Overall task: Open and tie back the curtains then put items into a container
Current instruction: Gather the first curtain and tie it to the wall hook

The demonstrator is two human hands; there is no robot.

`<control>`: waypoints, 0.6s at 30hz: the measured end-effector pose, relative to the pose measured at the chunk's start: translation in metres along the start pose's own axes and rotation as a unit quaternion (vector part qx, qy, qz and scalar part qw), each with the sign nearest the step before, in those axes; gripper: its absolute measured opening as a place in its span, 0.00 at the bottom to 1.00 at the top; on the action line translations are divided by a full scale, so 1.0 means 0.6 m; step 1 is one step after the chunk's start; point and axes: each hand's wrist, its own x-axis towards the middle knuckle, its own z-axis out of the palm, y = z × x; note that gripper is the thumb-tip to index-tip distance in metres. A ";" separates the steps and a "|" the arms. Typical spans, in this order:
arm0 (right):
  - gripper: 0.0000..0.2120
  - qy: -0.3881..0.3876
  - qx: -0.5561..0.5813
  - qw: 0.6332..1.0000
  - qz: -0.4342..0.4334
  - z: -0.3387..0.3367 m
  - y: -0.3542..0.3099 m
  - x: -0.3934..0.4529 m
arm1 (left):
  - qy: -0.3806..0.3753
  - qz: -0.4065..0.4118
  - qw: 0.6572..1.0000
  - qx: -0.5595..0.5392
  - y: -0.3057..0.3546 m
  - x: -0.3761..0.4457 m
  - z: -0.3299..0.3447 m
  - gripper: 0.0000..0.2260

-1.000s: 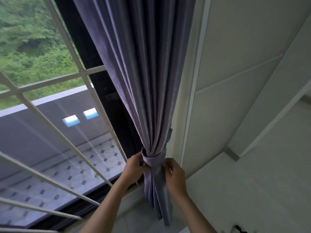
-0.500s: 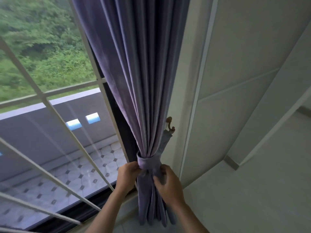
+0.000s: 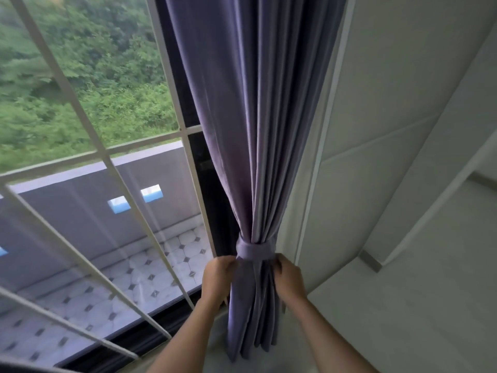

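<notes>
1. Curtain [image 3: 258,130]: purple-grey fabric, hanging in vertical pleats, gathered into one bundle at the right edge of the window [image 3: 88,109], against the dark window frame [image 3: 215,211] on its left and the white wall [image 3: 390,103] on its right.
2. Tieback [image 3: 255,251]: band of the same purple fabric, wrapped around the bundle low down and cinching it narrow. Above the band the pleats fan out wide; below it they hang straight in a tight column, lower hem close to the white floor [image 3: 416,305].
3. Left hand [image 3: 216,278]: on the left side of the bundle, just under the band. Fingers curled, tips pinching fabric at the lower left edge of the tieback. Whether the pinch takes the band itself or the curtain fold just beneath it cannot be told.
4. Right hand [image 3: 289,278]: on the right side of the bundle at the same height, fingers curled in and gripping the fabric at the lower right edge of the tieback. Thumb not visible.
5. Both forearms enter from the bottom edge and converge on the bundle.
6. Window: white grille bars [image 3: 86,122] cross the glass. Outside, a tiled balcony floor [image 3: 150,275], a grey parapet wall [image 3: 80,200] with two small rectangular openings, green trees beyond.
7. Right of the curtain: white panelled wall with a narrow vertical trim strip [image 3: 322,157] running down beside the fabric.
</notes>
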 end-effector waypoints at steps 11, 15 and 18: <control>0.10 0.009 0.011 1.000 0.023 -0.001 -0.009 -0.020 | 0.069 -0.048 0.994 -0.070 0.064 -0.034 0.046 0.09; 0.09 -0.027 -0.003 0.999 0.020 -0.012 0.008 -0.021 | 0.032 -0.025 0.991 -0.128 0.062 -0.016 0.068 0.07; 0.12 -0.017 -0.027 0.999 0.022 -0.018 0.022 -0.028 | -0.023 0.042 0.989 -0.143 0.059 -0.004 0.076 0.05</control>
